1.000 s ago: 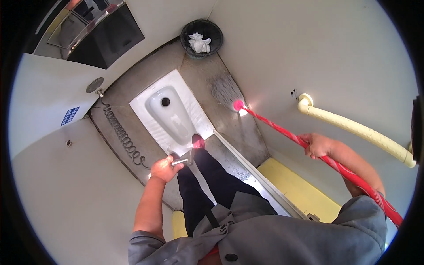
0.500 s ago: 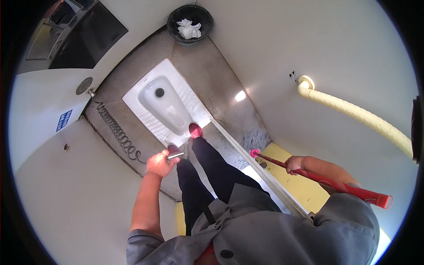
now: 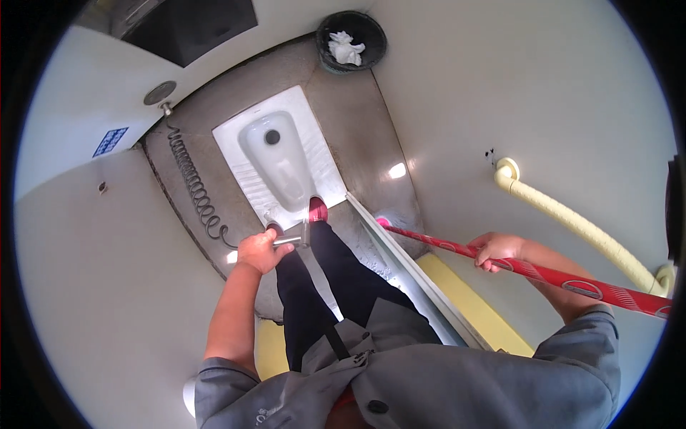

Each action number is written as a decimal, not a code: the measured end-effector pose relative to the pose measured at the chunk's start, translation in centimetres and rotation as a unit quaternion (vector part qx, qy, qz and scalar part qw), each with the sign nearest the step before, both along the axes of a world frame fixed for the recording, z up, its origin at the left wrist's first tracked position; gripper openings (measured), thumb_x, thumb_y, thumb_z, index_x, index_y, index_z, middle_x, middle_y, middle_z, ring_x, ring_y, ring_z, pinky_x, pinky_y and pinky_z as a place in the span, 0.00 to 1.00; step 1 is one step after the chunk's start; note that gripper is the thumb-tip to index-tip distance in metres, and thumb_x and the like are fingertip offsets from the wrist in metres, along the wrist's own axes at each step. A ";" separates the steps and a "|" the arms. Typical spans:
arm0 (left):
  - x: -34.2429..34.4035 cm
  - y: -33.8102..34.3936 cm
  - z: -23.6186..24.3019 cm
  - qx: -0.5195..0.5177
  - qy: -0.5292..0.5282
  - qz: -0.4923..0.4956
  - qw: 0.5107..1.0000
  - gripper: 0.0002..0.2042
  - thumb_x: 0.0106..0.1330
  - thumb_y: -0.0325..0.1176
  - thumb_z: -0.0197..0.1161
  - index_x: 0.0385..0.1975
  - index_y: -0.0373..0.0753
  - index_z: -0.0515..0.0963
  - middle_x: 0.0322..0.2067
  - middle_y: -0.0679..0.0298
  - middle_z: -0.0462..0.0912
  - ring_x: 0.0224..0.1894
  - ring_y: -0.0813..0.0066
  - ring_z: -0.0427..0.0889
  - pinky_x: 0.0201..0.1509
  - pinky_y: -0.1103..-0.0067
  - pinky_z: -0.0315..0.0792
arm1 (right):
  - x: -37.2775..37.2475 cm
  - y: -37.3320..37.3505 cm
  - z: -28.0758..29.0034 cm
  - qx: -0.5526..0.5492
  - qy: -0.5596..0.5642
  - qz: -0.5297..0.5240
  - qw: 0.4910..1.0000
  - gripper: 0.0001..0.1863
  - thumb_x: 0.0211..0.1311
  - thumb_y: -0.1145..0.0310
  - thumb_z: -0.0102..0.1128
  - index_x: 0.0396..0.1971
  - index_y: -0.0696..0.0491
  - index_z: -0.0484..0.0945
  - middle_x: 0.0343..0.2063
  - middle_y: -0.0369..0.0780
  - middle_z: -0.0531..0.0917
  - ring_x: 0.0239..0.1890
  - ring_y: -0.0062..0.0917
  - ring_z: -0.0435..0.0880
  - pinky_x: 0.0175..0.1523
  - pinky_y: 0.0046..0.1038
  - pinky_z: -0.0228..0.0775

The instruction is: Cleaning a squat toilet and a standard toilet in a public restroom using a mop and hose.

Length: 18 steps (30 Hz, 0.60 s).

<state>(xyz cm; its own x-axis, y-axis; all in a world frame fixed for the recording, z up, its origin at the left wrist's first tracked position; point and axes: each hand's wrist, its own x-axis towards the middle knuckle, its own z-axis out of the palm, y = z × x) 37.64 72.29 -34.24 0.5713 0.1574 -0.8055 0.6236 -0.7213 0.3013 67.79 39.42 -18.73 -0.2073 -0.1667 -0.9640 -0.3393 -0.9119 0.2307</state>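
Filling the upper middle of the frame, a grey wet floor (image 3: 361, 121) carries a white squat toilet pan (image 3: 279, 161), with pale walls curving round on both sides. Along the right edge a cream grab rail (image 3: 579, 225) runs diagonally down the wall. Crossing the right half, a red handle (image 3: 572, 282) slants from the lower right edge up toward the centre, where its far end sits just right of the pan's near corner. A black coiled hose (image 3: 193, 189) snakes down the floor left of the pan. At the top centre a black bin (image 3: 351, 39) holds crumpled white paper. Right hand (image 3: 493, 250), right of centre, is wrapped closed around the red handle. Left hand (image 3: 261, 250), just left of centre, is clenched round a small metal spray nozzle (image 3: 289, 240) at the hose's lower end.
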 end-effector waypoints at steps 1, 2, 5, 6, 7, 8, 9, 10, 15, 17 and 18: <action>-0.4 0.0 -0.2 0.001 -0.010 0.005 1.000 0.23 0.50 0.57 0.55 0.31 0.40 0.72 0.27 0.58 0.78 0.34 0.60 0.77 0.39 0.69 0.69 | 0.7 1.2 1.0 0.001 -0.003 0.010 1.000 0.17 0.46 0.78 0.50 0.41 0.60 0.69 0.14 0.35 0.71 0.14 0.15 0.68 0.18 0.18 0.61; -0.6 0.0 -0.2 0.002 -0.013 0.015 1.000 0.23 0.50 0.57 0.55 0.31 0.40 0.72 0.27 0.58 0.78 0.34 0.60 0.77 0.39 0.69 0.69 | 1.2 2.3 1.8 0.015 -0.007 -0.017 1.000 0.20 0.47 0.79 0.50 0.44 0.60 0.67 0.15 0.34 0.71 0.15 0.15 0.68 0.17 0.18 0.60; -1.8 0.4 -0.5 0.005 -0.011 0.021 1.000 0.24 0.49 0.58 0.55 0.30 0.41 0.72 0.26 0.57 0.78 0.34 0.58 0.76 0.38 0.69 0.69 | 2.1 6.0 4.1 0.032 -0.019 -0.044 0.998 0.27 0.46 0.81 0.50 0.51 0.60 0.62 0.18 0.36 0.70 0.15 0.14 0.67 0.16 0.15 0.56; -2.5 0.4 -0.6 0.004 -0.020 0.031 0.999 0.23 0.49 0.58 0.55 0.29 0.41 0.72 0.26 0.57 0.78 0.34 0.58 0.76 0.38 0.69 0.69 | 1.9 7.7 4.9 0.052 -0.047 -0.030 0.997 0.27 0.46 0.81 0.50 0.52 0.60 0.62 0.18 0.36 0.70 0.15 0.14 0.67 0.16 0.15 0.56; -3.1 0.5 -0.6 0.004 -0.029 0.042 0.999 0.23 0.49 0.58 0.55 0.28 0.41 0.72 0.26 0.58 0.78 0.34 0.58 0.76 0.38 0.69 0.69 | 1.9 9.2 5.5 0.073 -0.073 -0.018 0.994 0.28 0.46 0.81 0.50 0.52 0.60 0.61 0.17 0.36 0.70 0.14 0.14 0.67 0.16 0.15 0.56; -3.5 0.5 -0.5 0.008 -0.029 0.053 0.998 0.23 0.49 0.58 0.55 0.28 0.41 0.72 0.26 0.58 0.78 0.34 0.58 0.76 0.38 0.69 0.69 | 1.8 10.5 6.0 0.078 -0.072 -0.006 0.994 0.28 0.46 0.81 0.50 0.52 0.60 0.61 0.17 0.36 0.70 0.14 0.14 0.67 0.16 0.15 0.56; -3.7 0.5 -0.3 0.014 -0.032 0.046 0.998 0.23 0.49 0.58 0.54 0.28 0.41 0.72 0.26 0.58 0.78 0.34 0.58 0.76 0.38 0.69 0.69 | 1.5 11.8 6.8 0.091 -0.101 0.019 0.991 0.28 0.45 0.82 0.49 0.52 0.60 0.61 0.17 0.36 0.70 0.13 0.14 0.66 0.16 0.15 0.56; -4.0 0.5 -0.1 0.020 -0.034 0.040 0.998 0.23 0.49 0.58 0.54 0.28 0.41 0.72 0.26 0.58 0.78 0.34 0.58 0.76 0.38 0.68 0.69 | 1.3 12.8 7.3 0.106 -0.129 0.043 0.985 0.28 0.45 0.82 0.49 0.53 0.60 0.61 0.17 0.36 0.70 0.13 0.14 0.66 0.15 0.15 0.56; -6.8 -0.3 -0.4 0.031 -0.066 0.070 0.995 0.24 0.49 0.58 0.54 0.27 0.40 0.73 0.26 0.56 0.78 0.33 0.57 0.76 0.38 0.68 0.69 | 0.0 17.6 7.4 0.195 -0.139 0.024 0.970 0.28 0.44 0.82 0.48 0.52 0.60 0.62 0.16 0.35 0.70 0.10 0.13 0.65 0.14 0.13 0.55; -7.4 0.0 -0.2 0.045 -0.081 0.078 0.993 0.24 0.49 0.58 0.54 0.27 0.39 0.73 0.26 0.56 0.78 0.33 0.57 0.76 0.38 0.68 0.69 | 0.4 20.5 6.4 0.223 -0.160 0.087 0.958 0.29 0.44 0.80 0.49 0.52 0.60 0.62 0.15 0.34 0.70 0.10 0.12 0.64 0.14 0.14 0.56; -7.8 0.1 -0.2 0.034 -0.086 0.086 0.992 0.24 0.49 0.58 0.54 0.28 0.39 0.73 0.26 0.55 0.78 0.33 0.56 0.77 0.38 0.67 0.69 | 0.5 22.1 5.7 0.221 -0.158 0.112 0.956 0.29 0.44 0.79 0.49 0.53 0.58 0.62 0.13 0.33 0.69 0.10 0.13 0.65 0.14 0.16 0.57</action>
